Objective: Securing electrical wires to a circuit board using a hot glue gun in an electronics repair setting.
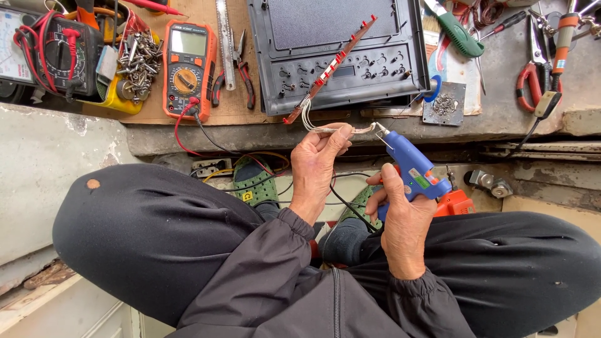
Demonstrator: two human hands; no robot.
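Clamped in my right hand (400,216) is a blue glue gun (413,169), its nozzle touching the bundle of white wires (332,128) that my left hand (316,166) pinches between thumb and fingertips, above my crossed legs. Those wires run up to a narrow brown circuit strip (332,66) with red parts, lying slantwise across the dark grey panel (338,50) at the bench's near edge. Left of it sit pliers (241,66), an orange multimeter (188,66) and a yellow tray of screws (134,66).
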